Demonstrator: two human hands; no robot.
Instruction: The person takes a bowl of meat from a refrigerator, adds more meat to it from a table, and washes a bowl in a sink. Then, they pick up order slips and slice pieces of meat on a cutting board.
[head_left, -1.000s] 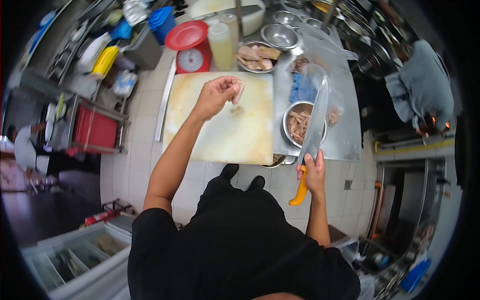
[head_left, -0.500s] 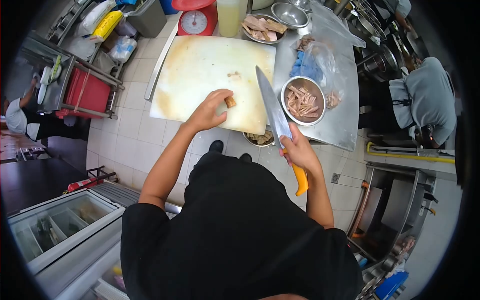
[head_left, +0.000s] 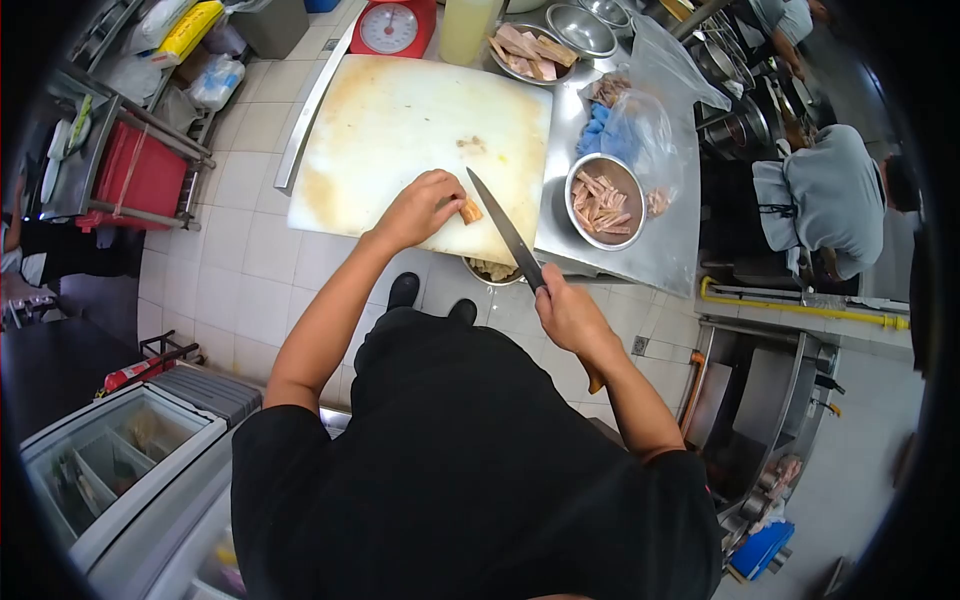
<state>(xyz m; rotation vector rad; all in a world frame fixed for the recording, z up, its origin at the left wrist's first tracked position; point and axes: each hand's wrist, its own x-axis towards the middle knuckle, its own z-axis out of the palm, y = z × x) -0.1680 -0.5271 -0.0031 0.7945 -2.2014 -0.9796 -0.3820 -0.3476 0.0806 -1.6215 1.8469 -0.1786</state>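
My left hand (head_left: 425,208) is closed at the near part of a white cutting board (head_left: 400,120), its fingertips against a small browned piece of meat (head_left: 471,211). My right hand (head_left: 572,312) grips a large kitchen knife (head_left: 507,228). The blade points forward and left, its tip just past the meat piece and its middle over the board's near right edge. Most of the handle is hidden behind my hand and wrist. Right of the board stands a metal bowl (head_left: 608,242) with pale pink meat strips (head_left: 600,205). A few scraps (head_left: 472,146) lie on the board.
Behind the board are a red scale (head_left: 392,28), a container of yellowish liquid (head_left: 465,30) and a bowl of larger meat slabs (head_left: 530,52). Plastic bags (head_left: 645,130) lie on the metal table (head_left: 665,240). A bowl (head_left: 490,272) sits below the board's near edge. A co-worker (head_left: 835,200) bends at the right.
My right hand has swung the knife left and turned it, bringing the blade from beside the bowl to near the meat piece. My left hand's fingers have closed in on the piece.
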